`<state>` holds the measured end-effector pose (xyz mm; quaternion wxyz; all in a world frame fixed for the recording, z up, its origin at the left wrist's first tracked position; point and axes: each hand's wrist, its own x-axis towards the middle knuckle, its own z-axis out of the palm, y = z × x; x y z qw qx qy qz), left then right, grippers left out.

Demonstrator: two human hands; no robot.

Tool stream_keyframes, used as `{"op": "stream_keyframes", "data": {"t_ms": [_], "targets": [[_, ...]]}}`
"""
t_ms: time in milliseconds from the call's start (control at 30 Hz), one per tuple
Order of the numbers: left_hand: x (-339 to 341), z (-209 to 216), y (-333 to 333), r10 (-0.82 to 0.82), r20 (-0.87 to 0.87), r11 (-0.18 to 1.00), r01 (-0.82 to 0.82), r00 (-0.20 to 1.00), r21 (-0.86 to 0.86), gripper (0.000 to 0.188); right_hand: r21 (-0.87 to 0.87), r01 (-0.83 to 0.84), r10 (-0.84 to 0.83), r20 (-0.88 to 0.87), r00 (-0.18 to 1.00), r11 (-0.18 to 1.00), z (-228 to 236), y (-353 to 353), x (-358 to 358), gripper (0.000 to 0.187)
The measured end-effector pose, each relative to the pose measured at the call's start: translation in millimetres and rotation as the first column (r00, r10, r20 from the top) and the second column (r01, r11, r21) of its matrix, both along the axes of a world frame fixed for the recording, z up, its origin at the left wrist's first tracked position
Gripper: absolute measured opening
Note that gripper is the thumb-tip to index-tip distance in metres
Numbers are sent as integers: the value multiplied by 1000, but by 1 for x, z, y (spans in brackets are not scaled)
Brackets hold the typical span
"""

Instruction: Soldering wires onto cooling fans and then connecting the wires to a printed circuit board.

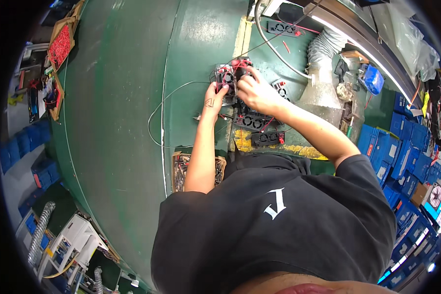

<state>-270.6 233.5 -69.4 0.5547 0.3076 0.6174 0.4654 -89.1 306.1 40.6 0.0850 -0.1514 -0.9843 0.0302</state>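
Note:
My left hand (218, 93) is closed around the near edge of a small fan unit (225, 76), a metal-and-black housing with a round fan and red wires. Just to its right, my right hand (251, 90) has its fingers curled against a dark, rounded object (239, 72), mostly covered by the hand; its kind cannot be made out. Red wires (241, 62) lie just beyond it. Closer to me on the green bench are a black twin-fan unit (252, 121) and another twin-fan unit (268, 139). Part of a further unit (281, 87) shows past my right wrist.
A carton of small metal parts (180, 169) sits by my left forearm. A ribbed duct with a clear hood (321, 90) stands to the right. One more fan unit (283, 28) lies at the far side. A thin cable (152, 115) loops leftward; blue bins (379, 147) are stacked at right.

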Motion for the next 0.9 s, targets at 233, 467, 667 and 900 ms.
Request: {"op": "stream_keyframes", "data": {"t_ms": [233,467,667,900], "targets": [[4,3,-4,72,265,997,-58,961,-59,43,61,-158,161,-61,985,986,-29,-22,-10,16],[7,18,2,158,371,987,-137,915,-82,49,-297,-179,62,-365,929,938,-31,-28,-11,12],[14,-3,13,93,-119,996,-93,989,6,64,-998,36,-900,66,431,-56,-49,-15,-4,13],[-2,5,-3,109,191,994,-102,975,-44,62,-532,728,-786,175,594,432,-79,41,33,31]]}}
